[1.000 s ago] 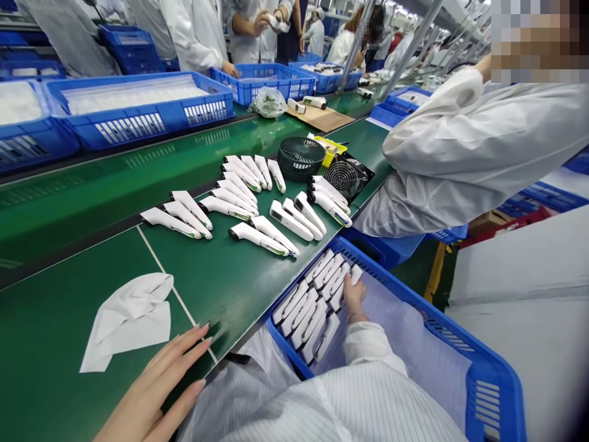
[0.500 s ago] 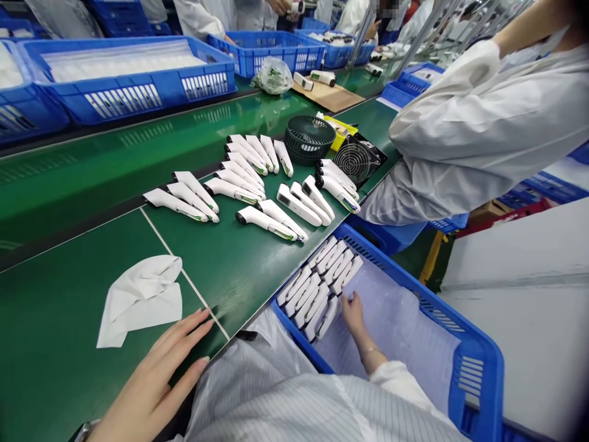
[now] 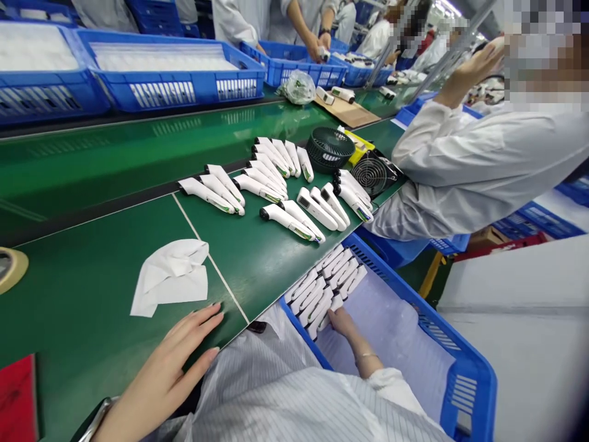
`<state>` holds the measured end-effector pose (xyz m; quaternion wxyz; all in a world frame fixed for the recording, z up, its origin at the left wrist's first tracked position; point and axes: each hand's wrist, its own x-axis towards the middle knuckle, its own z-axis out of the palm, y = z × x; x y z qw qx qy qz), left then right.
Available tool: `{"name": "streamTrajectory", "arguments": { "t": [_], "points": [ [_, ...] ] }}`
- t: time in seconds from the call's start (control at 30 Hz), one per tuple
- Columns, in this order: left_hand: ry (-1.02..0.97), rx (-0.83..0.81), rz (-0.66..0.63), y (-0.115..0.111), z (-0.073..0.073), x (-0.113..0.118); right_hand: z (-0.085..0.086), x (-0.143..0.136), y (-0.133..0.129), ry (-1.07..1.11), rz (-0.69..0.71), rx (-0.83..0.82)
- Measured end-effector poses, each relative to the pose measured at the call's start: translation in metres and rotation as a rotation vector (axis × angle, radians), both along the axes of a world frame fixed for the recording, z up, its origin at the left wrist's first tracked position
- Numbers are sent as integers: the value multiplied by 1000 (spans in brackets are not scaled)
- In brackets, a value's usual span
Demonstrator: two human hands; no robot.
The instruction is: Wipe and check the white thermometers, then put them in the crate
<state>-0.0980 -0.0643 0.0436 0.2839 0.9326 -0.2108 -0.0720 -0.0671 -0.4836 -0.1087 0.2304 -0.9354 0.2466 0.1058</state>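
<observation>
My left hand [image 3: 177,359] rests at the edge of the green table [image 3: 110,344], fingers spread and holding nothing, near a crumpled white cloth [image 3: 172,276]. My right hand [image 3: 343,322] reaches into the blue basket [image 3: 478,368] on the right. Its fingers are closed on a white device [image 3: 337,302] at the end of the packed rows of white devices [image 3: 317,294]. Part of that device is hidden by the fingers. Several more white handheld devices [image 3: 294,221] with black ends lie in groups on the table.
A dark round fan [image 3: 330,147] and a metal-grilled fan [image 3: 369,175] stand behind the devices. A co-worker's sleeve [image 3: 442,166] leans in from the right. Blue baskets [image 3: 175,86] line the far side. A tape roll [image 3: 11,270] and red item [image 3: 18,399] are at left.
The view has shifted left, bringing the tape roll and red item into sight. My right hand has moved onto a device at the row's end. My left hand stays spread on the table.
</observation>
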Motion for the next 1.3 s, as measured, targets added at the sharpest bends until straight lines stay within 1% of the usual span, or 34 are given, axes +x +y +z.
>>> {"name": "streamTrajectory", "arguments": {
  "t": [0.07, 0.13, 0.2, 0.27, 0.3, 0.37, 0.43, 0.53, 0.6, 0.63, 0.67, 0.73, 0.77, 0.8, 0.83, 0.9, 0.93, 1.0, 1.03, 1.07, 1.1, 1.13, 1.2, 1.27, 1.3],
  "points": [
    [2, -8, 9, 4, -2, -3, 26, 17, -7, -97, 14, -40],
    [8, -21, 23, 6, -2, -4, 56, 42, -6, -254, 39, -65],
    [23, -43, 44, 5, -2, -4, 84, 73, 8, -436, 111, -60],
    [35, -74, 57, 2, 1, -4, 105, 106, 36, -568, 251, -19],
    [41, -89, 60, 0, 2, -5, 112, 120, 54, -601, 341, 10],
    [69, -118, 71, -3, 6, -6, 119, 141, 89, -628, 493, 60],
    [120, -162, 91, -3, 9, -9, 120, 149, 118, -641, 557, 94],
    [229, -284, 159, -2, 8, -13, 119, 140, 143, -672, 529, 147],
    [323, -434, 246, -7, 4, -12, 119, 124, 153, -682, 520, 207],
    [376, -550, 303, -11, 2, -10, 120, 113, 159, -667, 516, 281],
    [423, -695, 367, -18, 1, -7, 121, 102, 167, -635, 512, 388],
    [490, -1034, 495, -34, 1, 1, 124, 77, 186, -545, 508, 645],
    [503, -1201, 546, -43, 4, 6, 126, 64, 198, -511, 529, 747],
    [509, -1350, 583, -51, 8, 11, 129, 51, 209, -512, 580, 798],
    [508, -1473, 606, -56, 14, 16, 132, 40, 221, -542, 664, 796],
    [484, -1639, 669, -62, 24, 23, 139, 23, 241, -643, 859, 708],
    [464, -1682, 722, -61, 28, 25, 143, 17, 248, -684, 958, 655],
    [432, -1709, 852, -54, 31, 28, 150, 13, 259, -728, 1122, 595],
    [421, -1713, 908, -49, 31, 28, 153, 13, 262, -740, 1185, 600],
    [414, -1717, 941, -44, 31, 29, 154, 14, 265, -756, 1215, 633],
    [406, -1721, 952, -39, 31, 28, 154, 15, 267, -773, 1195, 691],
    [387, -1726, 947, -35, 30, 27, 153, 17, 269, -786, 1126, 771],
    [353, -1729, 881, -29, 31, 23, 150, 21, 273, -737, 910, 983],
    [363, -1727, 763, -26, 31, 17, 148, 24, 278, -529, 734, 1222],
    [384, -1731, 702, -26, 32, 14, 149, 25, 280, -392, 680, 1326]
  ]
}}
